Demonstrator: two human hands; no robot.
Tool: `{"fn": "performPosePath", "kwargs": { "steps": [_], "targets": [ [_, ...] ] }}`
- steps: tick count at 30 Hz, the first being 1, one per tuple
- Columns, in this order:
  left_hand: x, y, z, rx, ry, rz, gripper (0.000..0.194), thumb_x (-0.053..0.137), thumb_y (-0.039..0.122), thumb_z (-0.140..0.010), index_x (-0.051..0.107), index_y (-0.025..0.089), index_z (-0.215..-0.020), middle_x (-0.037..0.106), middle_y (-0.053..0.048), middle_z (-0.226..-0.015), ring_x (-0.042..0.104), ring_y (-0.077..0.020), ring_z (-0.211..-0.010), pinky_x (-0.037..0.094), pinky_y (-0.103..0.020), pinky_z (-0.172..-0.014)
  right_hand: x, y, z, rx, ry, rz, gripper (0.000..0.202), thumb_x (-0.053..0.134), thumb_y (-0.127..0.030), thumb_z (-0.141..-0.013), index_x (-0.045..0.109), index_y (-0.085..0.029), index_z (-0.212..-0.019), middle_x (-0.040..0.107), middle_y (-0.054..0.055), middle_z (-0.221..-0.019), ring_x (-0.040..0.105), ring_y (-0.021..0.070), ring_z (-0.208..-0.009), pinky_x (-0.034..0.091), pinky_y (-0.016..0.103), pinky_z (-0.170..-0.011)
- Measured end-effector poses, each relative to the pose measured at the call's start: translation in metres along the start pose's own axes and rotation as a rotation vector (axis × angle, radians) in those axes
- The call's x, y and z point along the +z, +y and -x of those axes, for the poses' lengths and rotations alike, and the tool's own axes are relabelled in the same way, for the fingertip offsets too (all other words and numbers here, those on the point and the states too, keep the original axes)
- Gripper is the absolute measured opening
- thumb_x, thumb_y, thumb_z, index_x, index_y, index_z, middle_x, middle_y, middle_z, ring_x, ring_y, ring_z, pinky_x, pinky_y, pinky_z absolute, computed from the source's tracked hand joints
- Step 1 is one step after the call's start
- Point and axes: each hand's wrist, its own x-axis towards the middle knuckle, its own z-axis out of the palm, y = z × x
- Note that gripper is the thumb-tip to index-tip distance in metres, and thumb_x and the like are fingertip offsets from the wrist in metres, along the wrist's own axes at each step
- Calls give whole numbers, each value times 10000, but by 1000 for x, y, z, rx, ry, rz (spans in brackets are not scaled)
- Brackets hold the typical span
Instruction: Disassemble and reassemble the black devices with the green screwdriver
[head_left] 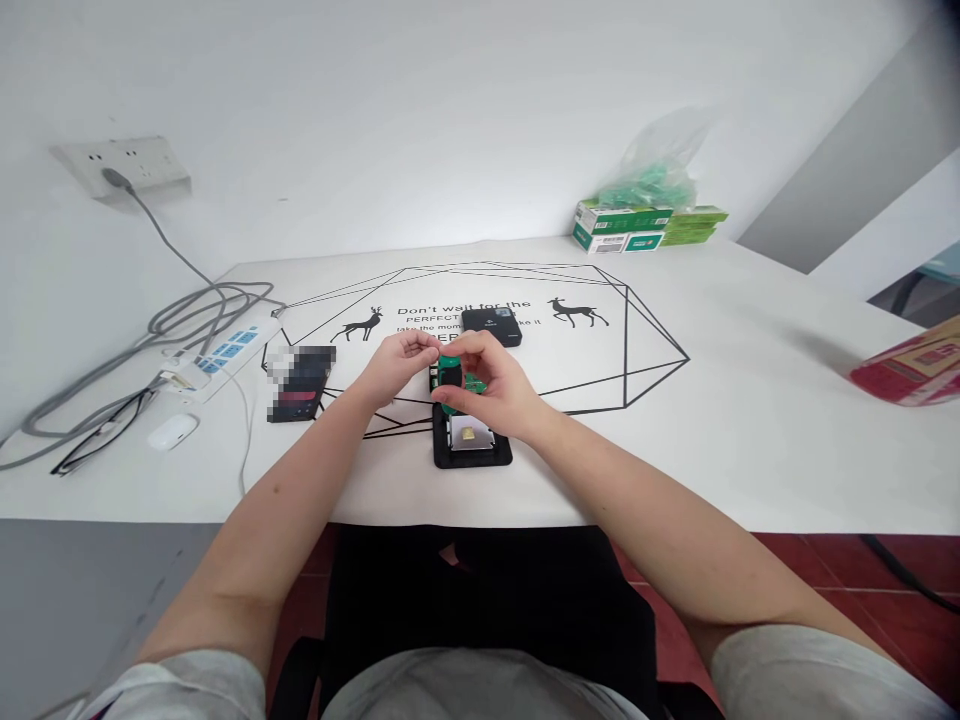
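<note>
My right hand (499, 388) curls its thumb and fingers around a small green circuit board with a black part (451, 375). At its upper edge, the bunched fingertips of my left hand (401, 365) meet those of my right hand; what they pinch is hidden. Directly below lies an open black plastic casing (472, 462), with a silver plate (482, 436) bearing a small gold square inside it. More green board shows behind my right fingers. Just beyond my hands rests a black rectangular cover (504, 326) with a pale label at its top.
On the left are a blurred phone-like device (304, 385), a white power strip (225, 358), coiled grey cable (180, 312) and a white earbud case (173, 431). Green-and-white boxes (622, 228) under a plastic bag stand at the back right. A red package (911, 368) lies far right.
</note>
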Motion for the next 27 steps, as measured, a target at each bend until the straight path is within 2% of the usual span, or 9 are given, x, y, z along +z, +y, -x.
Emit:
{"fn": "performPosePath", "kwargs": {
  "steps": [5,8,11,14,16,21,27],
  "targets": [
    [2,10,6,-48,-162,100,278,848,429,-828,731,198,-929,766,-57,-914,718,-247,-970,565,-403,-899,3,-2,0,20,-22,-14,463,925,-451,-832,611,-313,-1144,592,-25,-908,583,171,-779,572,363,-703],
    [1,13,8,-63,-261,116,290,884,439,-819,741,199,-896,754,-54,-899,706,-241,-967,559,-382,-887,3,-3,-1,16,-15,-18,447,901,-454,-857,618,-308,-1171,609,-17,-944,584,158,-770,572,352,-695],
    [-1,12,9,-83,-321,123,347,919,478,-808,769,202,-953,763,-62,-953,710,-240,-972,567,-389,-902,-5,1,-5,30,98,-44,435,852,-508,-907,616,-314,-1217,593,-12,-948,586,149,-746,567,327,-652],
    [-2,10,10,-102,-363,117,366,919,501,-823,792,204,-995,769,-66,-947,719,-229,-942,577,-396,-900,-22,9,-13,32,346,-38,503,818,-622,-914,585,-333,-1254,563,-3,-977,583,147,-737,574,309,-609],
    [-3,10,11,-107,-400,110,343,911,487,-838,801,203,-995,771,-68,-942,718,-217,-925,579,-386,-885,-33,15,-17,24,441,-13,523,789,-648,-932,555,-363,-1301,555,5,-1035,617,151,-772,592,307,-625],
    [-2,12,13,-114,-440,127,313,912,445,-850,807,200,-1013,773,-67,-972,719,-197,-930,577,-360,-879,-46,24,-19,-57,437,4,511,717,-670,-980,523,-439,-1392,560,11,-1106,661,142,-792,605,305,-655],
    [0,12,13,-107,-468,177,344,926,439,-854,797,173,-1030,764,-66,-1014,710,-173,-932,572,-332,-880,-40,26,-19,-45,485,-37,482,797,-610,-948,558,-414,-1319,567,-3,-1041,674,134,-762,614,278,-597]
  ]
}}
